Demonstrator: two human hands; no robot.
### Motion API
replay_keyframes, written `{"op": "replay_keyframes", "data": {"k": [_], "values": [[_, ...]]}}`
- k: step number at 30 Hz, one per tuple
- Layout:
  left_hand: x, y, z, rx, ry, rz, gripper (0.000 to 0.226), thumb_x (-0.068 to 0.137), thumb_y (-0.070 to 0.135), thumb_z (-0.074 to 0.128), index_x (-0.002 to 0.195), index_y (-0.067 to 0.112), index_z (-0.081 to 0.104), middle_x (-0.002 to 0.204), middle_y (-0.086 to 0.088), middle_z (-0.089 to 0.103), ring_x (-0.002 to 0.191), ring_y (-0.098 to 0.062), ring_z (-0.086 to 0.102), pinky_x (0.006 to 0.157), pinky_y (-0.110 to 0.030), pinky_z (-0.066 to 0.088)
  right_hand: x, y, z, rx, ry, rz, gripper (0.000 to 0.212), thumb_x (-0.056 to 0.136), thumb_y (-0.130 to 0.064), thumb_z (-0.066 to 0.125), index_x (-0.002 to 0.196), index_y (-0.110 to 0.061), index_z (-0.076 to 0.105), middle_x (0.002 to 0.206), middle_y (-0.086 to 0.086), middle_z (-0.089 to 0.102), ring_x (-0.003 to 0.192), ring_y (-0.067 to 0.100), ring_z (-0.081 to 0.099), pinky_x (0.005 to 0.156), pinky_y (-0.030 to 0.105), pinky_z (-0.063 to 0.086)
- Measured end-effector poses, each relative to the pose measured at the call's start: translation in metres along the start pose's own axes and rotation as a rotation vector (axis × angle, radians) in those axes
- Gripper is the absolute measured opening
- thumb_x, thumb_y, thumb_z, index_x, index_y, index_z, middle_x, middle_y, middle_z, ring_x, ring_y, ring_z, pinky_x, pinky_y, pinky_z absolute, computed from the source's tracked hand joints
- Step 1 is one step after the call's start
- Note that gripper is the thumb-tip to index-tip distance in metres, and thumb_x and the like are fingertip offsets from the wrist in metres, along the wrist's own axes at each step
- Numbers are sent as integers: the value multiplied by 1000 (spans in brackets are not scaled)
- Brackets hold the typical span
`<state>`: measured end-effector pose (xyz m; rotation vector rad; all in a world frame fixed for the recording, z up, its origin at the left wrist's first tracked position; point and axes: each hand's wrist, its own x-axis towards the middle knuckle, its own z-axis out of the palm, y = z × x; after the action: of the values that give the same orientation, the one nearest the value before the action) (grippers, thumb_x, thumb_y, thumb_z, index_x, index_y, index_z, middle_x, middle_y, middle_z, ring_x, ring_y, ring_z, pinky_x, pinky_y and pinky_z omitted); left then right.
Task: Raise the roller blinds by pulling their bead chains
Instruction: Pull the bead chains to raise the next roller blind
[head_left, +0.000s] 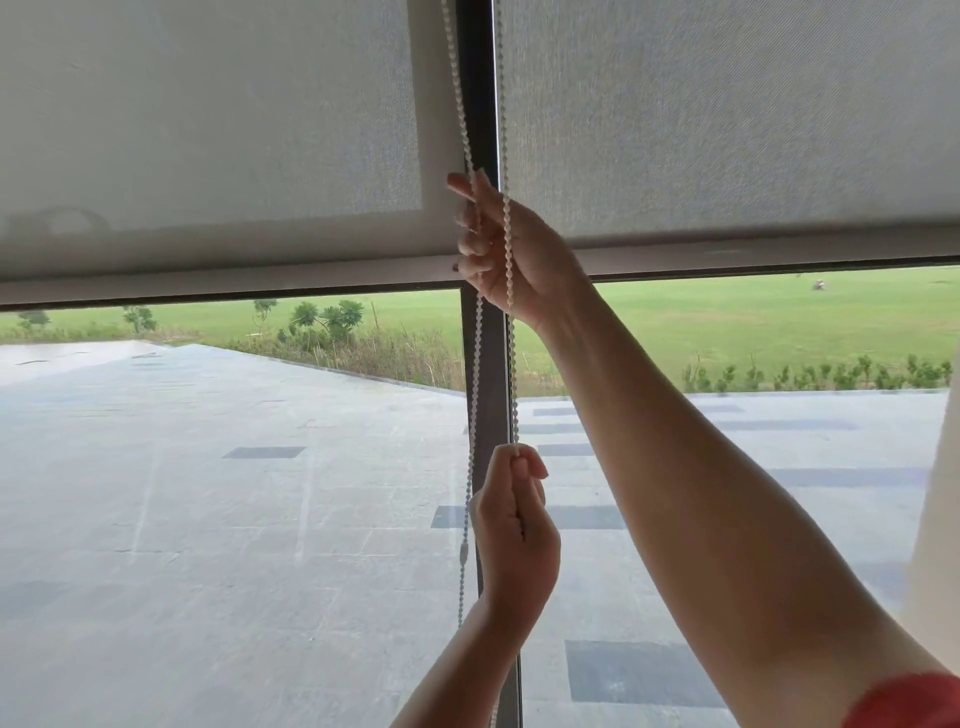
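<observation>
Two grey roller blinds hang side by side, the left blind (208, 130) and the right blind (727, 114), with their bottom bars a little above mid-frame. A white bead chain (511, 374) hangs as a loop in front of the dark window post (478, 104) between them. My right hand (504, 249) is raised at the level of the bottom bars and is shut on the chain's strands. Below it, my left hand (517, 525) is closed in a fist on the right strand. The left strand (470, 467) runs down loose beside that fist.
Through the glass lie a grey paved terrace (234, 493), a green lawn and shrubs. A pale column or wall edge (935, 519) stands at the far right. My right forearm crosses the right pane diagonally, with a red sleeve at the bottom right corner.
</observation>
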<state>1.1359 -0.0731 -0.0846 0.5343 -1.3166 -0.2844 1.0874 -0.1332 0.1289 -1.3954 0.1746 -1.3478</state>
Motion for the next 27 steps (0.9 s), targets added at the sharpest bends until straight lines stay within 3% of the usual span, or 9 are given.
{"op": "replay_keyframes", "data": {"k": [2,5,10,20,27], "values": [[1,1,-3,28,16,6,27,97,20,29,75,17,45,58,-3,37,43,-13,29,41,-27,22,0,5,-9,151,101,-99,17,99,-22,49,99,-12,63,49,-7,50,34,1,35,31,15,26],[3,0,-9,78,41,32,26,95,18,28,74,18,44,59,0,40,43,-14,31,40,-30,24,-8,8,-27,245,245,-222,17,99,-22,49,92,-15,63,42,-9,34,33,2,23,30,16,16],[9,-3,-16,122,45,67,26,93,15,28,74,27,40,56,13,36,42,-4,28,42,-14,20,-28,-7,-46,202,270,-318,23,100,-16,44,85,-15,61,41,-10,30,32,2,21,29,16,17],[9,-1,-14,122,48,112,24,92,11,27,74,17,43,55,8,38,42,-15,33,43,-13,20,-45,-12,-47,133,283,-349,24,100,-13,43,81,-15,59,40,-10,29,32,1,20,29,16,16],[20,9,-12,66,37,152,24,88,6,26,75,16,43,62,16,39,44,-5,32,46,-8,22,-52,1,-52,148,344,-315,26,99,-11,44,80,-15,61,41,-11,27,33,1,18,31,17,11]]}}
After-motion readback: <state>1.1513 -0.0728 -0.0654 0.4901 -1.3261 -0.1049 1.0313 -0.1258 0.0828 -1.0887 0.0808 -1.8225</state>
